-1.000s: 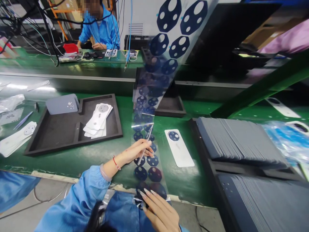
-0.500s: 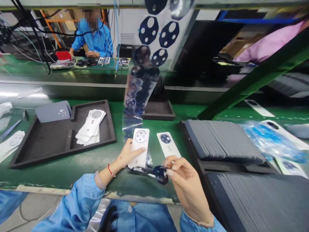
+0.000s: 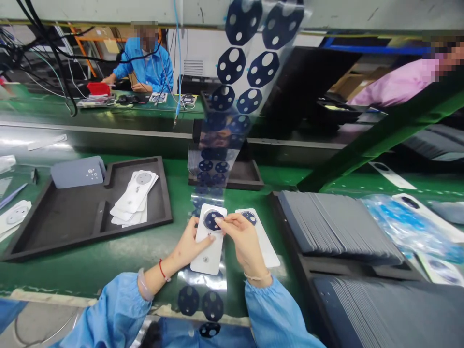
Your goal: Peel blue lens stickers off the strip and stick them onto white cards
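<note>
My left hand (image 3: 189, 244) is closed on a white phone-shaped card (image 3: 206, 253), its thumb across the face and its fingers behind the left edge. A dark sticker with round holes (image 3: 209, 220) covers the card's camera circle. My right hand (image 3: 242, 238) pinches that sticker at its right side; whether it lies flat is hidden by the fingers. Beneath the card runs a clear film strip (image 3: 221, 198) bearing dark octagonal stickers, hanging from above and trailing over the front edge. Partly behind my right hand lies another white card (image 3: 267, 249) with a dark camera circle.
At left, a black tray (image 3: 136, 226) holds stacked white cards (image 3: 132, 200) and a grey phone-back panel (image 3: 78, 173). At right, a black tray (image 3: 302, 263) carries rows of grey panels (image 3: 337, 224). A green slanted post (image 3: 377, 123) rises there. A co-worker in blue (image 3: 147, 65) sits opposite.
My right hand has moved up and left, bringing the dark sticker onto the card's previously pale camera circle. The strip's lower end now lies over the table edge. My left hand keeps the card.
</note>
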Demonstrator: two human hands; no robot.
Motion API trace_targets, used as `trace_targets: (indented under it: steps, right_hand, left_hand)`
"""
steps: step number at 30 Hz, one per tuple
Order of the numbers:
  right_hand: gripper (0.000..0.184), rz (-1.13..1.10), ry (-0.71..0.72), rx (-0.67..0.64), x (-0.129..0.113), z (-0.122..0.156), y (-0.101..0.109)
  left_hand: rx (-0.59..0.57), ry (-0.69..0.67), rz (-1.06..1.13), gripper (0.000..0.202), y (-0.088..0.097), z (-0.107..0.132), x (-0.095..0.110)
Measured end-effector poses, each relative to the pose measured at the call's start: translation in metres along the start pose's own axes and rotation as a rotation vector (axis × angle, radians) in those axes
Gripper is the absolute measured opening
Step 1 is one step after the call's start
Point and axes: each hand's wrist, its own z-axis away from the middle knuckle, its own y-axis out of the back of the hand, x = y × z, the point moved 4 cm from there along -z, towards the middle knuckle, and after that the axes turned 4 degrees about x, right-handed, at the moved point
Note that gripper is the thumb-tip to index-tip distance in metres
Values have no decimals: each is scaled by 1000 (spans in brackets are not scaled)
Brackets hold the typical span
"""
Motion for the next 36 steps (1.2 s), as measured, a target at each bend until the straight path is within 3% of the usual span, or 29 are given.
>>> trace_targets:
  steps: [5,11,17,36]
  right_hand:
    - [51,-1,20,52,8,6,2]
    - [45,28,56,88,10,11,3]
    - [40,49,85,98,14,14,3]
    - [39,40,114,111,16,15,-1]
  left_hand:
    - [-22,-28,23,50,-4,5,5]
    - [-94,-58,2,54,-8,7,6]
    - [-96,-132,-86,49,-9,9,6]
    - [-92,-191,-107,44,-9,9,9]
